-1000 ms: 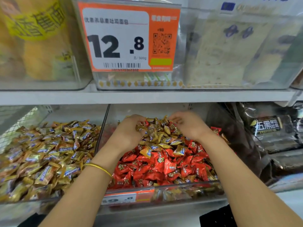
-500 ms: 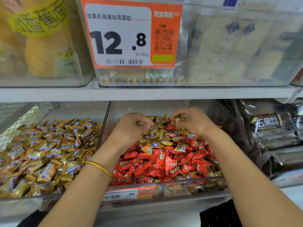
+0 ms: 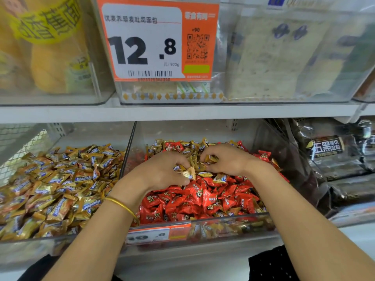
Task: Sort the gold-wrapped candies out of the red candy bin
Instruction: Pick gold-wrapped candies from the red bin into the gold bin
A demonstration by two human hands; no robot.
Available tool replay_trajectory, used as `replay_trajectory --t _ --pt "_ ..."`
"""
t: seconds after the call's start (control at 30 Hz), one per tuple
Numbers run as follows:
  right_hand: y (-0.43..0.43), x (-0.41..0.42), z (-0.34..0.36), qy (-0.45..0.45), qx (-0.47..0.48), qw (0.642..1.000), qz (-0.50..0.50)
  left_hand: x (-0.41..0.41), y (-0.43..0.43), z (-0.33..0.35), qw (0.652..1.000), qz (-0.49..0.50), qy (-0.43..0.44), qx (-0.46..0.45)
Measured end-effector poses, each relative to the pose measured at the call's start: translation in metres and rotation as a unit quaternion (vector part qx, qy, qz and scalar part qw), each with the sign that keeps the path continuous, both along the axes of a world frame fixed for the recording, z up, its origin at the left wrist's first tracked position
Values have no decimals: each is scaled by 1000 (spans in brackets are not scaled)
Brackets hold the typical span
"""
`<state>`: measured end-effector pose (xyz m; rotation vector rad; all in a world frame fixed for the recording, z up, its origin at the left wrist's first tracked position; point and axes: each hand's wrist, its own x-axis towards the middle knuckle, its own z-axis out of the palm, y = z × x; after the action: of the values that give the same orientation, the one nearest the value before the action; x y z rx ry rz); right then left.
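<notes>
A clear bin (image 3: 233, 224) on the lower shelf holds a heap of red-wrapped candies (image 3: 203, 197) with gold-wrapped candies (image 3: 194, 151) piled on top toward the back. My left hand (image 3: 162, 173) sits over the heap with its fingers curled round several gold candies (image 3: 188, 172). My right hand (image 3: 225, 159) is just to its right, its fingertips pinching a gold candy (image 3: 210, 159) from the pile. The two hands nearly touch. A gold bangle (image 3: 123, 205) circles my left wrist.
The neighbouring clear bin (image 3: 30, 242) on the left is full of gold-wrapped candies (image 3: 56, 185). Dark packaged goods (image 3: 328, 151) fill the space to the right. The upper shelf (image 3: 182, 112) with an orange 12.8 price tag (image 3: 156, 39) hangs close above.
Both hands have drawn closer together and slightly toward me over the gold candies. The left hand now holds a small bunch; the right has moved from the back of the pile to beside it.
</notes>
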<state>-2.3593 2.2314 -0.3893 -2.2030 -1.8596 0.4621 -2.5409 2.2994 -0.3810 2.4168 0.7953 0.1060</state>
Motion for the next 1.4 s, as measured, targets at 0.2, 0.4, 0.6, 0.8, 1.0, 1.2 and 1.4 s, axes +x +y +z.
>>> replay_trajectory --t 0.2,0.4,0.6,0.8,1.0,1.2,1.4 --pt "-8 6 11 87 49 994 -44 0 2 0 998 45 -47 -15" --pt "-7 9 14 264 122 948 -132 3 -1 6 949 161 -247 -109" --pt "8 -8 9 168 113 972 -121 8 3 3 882 240 -336 -228" --pt "23 -26 6 80 -31 996 -1 9 7 -1 912 257 -296 -121" --pt "30 -30 -2 16 -39 998 46 8 8 -4 937 241 -240 -85" --pt "29 -29 2 35 -65 996 50 8 7 -4 960 214 -172 -57" --pt "32 -39 3 -6 -24 999 31 6 8 -6 963 213 -154 -53"
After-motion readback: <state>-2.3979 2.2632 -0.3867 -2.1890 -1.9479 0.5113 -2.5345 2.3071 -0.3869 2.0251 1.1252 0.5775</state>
